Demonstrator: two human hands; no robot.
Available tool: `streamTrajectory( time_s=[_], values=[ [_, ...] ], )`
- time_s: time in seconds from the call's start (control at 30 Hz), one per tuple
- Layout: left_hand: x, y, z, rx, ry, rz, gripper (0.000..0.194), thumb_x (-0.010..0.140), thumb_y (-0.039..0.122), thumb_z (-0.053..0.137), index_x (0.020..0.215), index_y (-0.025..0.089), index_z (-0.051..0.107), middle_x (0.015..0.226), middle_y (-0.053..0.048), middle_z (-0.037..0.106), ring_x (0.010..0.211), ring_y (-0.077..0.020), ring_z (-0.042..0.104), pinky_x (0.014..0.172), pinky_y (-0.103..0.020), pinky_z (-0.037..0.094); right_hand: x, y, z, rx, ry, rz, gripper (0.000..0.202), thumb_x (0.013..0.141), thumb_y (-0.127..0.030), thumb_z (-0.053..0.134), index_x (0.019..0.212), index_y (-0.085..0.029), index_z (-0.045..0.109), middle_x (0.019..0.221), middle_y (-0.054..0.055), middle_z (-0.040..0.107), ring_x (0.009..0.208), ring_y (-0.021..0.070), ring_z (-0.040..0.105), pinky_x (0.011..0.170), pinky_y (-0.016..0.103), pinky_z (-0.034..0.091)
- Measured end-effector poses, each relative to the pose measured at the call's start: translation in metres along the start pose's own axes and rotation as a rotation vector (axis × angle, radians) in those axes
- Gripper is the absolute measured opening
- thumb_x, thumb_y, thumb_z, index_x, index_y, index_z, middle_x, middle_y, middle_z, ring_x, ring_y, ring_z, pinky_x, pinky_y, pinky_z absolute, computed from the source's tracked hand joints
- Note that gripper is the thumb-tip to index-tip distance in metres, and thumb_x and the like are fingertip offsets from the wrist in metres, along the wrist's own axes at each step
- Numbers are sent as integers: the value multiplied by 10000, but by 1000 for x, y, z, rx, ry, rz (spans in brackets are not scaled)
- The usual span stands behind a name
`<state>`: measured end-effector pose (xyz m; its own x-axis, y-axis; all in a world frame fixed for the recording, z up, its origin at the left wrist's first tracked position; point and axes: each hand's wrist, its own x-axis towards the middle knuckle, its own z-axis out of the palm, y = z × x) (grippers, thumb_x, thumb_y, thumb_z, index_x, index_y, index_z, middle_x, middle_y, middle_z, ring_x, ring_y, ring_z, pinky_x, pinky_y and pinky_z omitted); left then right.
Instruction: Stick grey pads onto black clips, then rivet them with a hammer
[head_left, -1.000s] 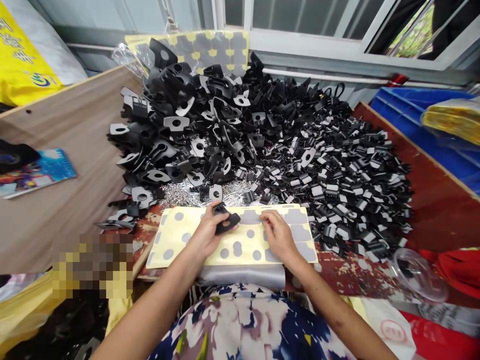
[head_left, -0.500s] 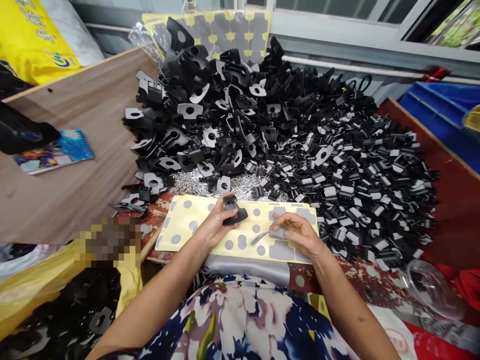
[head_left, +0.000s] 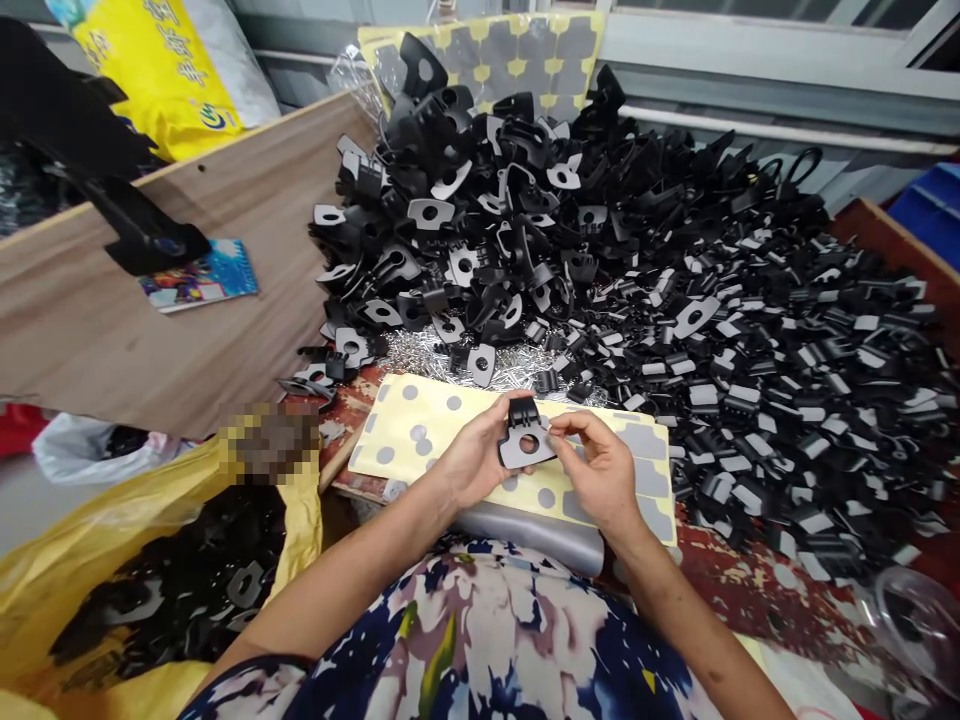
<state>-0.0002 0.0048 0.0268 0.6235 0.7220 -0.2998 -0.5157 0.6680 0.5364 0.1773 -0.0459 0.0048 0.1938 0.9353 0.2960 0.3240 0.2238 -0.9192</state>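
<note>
My left hand [head_left: 478, 455] holds a black plastic clip [head_left: 523, 410] above the yellow sheet. A grey sticker [head_left: 517, 452] with a round hole lies on the clip's face. The fingertips of my right hand [head_left: 596, 455] are pinched at the sticker's right edge. Under both hands is the yellow backing sheet [head_left: 390, 420], with grey dots on its left part and larger grey shapes on its right. A grey roll [head_left: 536, 530] lies along its near edge.
Behind the sheet rise heaps of larger black clips [head_left: 450, 200] and small black parts [head_left: 750, 380], with metal pins [head_left: 420, 355] between. A wooden board [head_left: 247, 210] stands left, above a yellow sack [head_left: 172, 520] of black parts.
My right hand has brought the grey sticker from over the sheet to the clip. The clip is turned so its face shows. The camera view has swung left.
</note>
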Motion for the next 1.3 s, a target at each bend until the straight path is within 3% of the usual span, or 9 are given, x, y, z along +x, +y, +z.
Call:
streamTrajectory(
  time_s=[0.5, 1.0, 1.13, 1.3],
  values=[
    [2, 0, 2, -28, 13, 35, 368, 950, 481, 654, 1230, 244, 627, 968, -60, 621, 736, -164, 585, 621, -298, 528, 0, 3, 12, 106, 80, 56, 103, 885, -244, 710, 987, -228, 709, 930, 24, 688, 896, 179, 652, 872, 339, 535],
    [0, 0, 0, -32, 41, 28, 403, 919, 483, 686, 1235, 245, 608, 977, -55, 647, 730, -160, 598, 609, -285, 532, -1, 8, 13, 116, 34, 39, 101, 895, -187, 696, 981, -237, 716, 938, 18, 679, 900, 173, 654, 865, 328, 525],
    [-1, 0, -2, -30, 26, 28, 415, 902, 454, 698, 1251, 254, 596, 960, -49, 638, 750, -166, 603, 629, -292, 536, -1, 3, 12, 21, 38, -18, 104, 903, -169, 678, 976, -235, 710, 934, 23, 679, 904, 183, 650, 848, 339, 530],
    [-3, -7, 0, 89, 46, 76, 605, 767, 256, 805, 1306, 293, 533, 999, -26, 638, 815, -174, 642, 653, -269, 517, -3, -6, 14, -172, 32, -179, 168, 924, -112, 627, 1012, -245, 680, 945, 27, 678, 903, 190, 657, 821, 345, 552]
  ],
)
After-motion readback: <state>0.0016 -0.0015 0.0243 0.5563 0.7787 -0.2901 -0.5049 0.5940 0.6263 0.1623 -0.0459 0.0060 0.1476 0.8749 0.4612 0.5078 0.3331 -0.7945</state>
